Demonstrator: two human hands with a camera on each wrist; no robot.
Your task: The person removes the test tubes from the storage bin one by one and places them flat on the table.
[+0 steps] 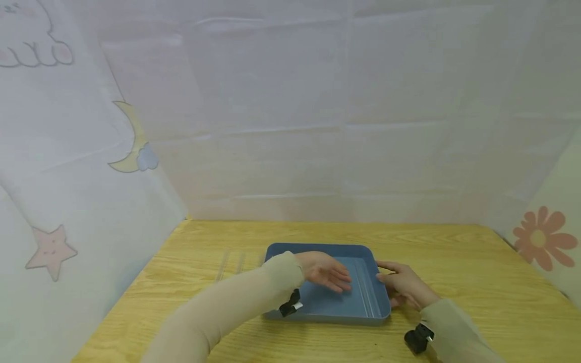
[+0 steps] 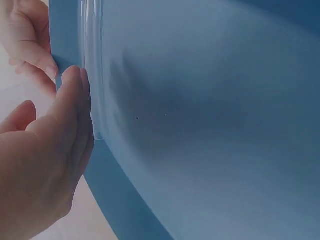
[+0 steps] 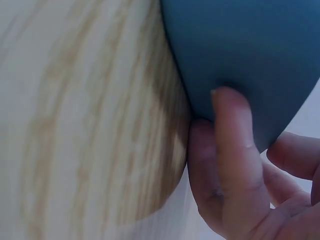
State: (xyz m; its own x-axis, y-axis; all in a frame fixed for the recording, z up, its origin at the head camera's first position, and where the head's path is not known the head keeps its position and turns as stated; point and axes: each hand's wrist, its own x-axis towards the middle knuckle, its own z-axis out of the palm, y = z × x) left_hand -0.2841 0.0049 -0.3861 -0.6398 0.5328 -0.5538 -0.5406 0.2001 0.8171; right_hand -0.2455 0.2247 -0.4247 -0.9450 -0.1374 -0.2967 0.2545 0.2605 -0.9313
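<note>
A shallow blue tray (image 1: 327, 320) with rounded corners lies on the table. Along its right inner side are clear, narrow plastic strips or tubes (image 1: 364, 287), also visible in the left wrist view (image 2: 91, 70). My left hand (image 1: 324, 272) reaches over the tray with its fingers extended and nothing in them, its fingertips close to the clear pieces. At the tray's right side, my right hand (image 1: 406, 285) holds the wall, thumb near the rim. In the right wrist view, fingers (image 3: 235, 145) press the outer wall low down, near the wood.
More clear strips (image 1: 222, 265) lie on the wooden table (image 1: 454, 262) left of the tray, partly behind the left sleeve (image 1: 236, 302). Pale printed sheets (image 1: 281, 126) rise behind the table and at both sides. Dark wrist cameras (image 1: 418, 339) hang at the cuffs.
</note>
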